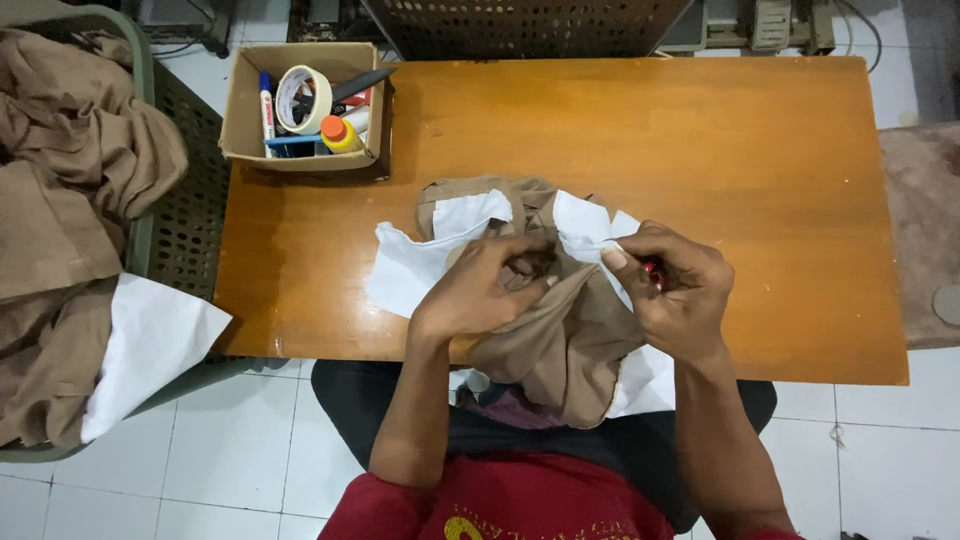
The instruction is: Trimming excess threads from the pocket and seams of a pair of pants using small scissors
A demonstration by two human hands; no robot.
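A tan fabric piece with white lining lies bunched at the near edge of the wooden table and hangs over my lap. My left hand grips a fold of the tan cloth from the left. My right hand pinches the white lining edge at its fingertips and also holds a small red object, mostly hidden in the palm. Both hands meet over the middle of the cloth.
A cardboard box at the table's far left corner holds a tape roll, markers and a small bottle. A green mesh basket to the left is piled with tan and white fabric. White tiled floor surrounds the table.
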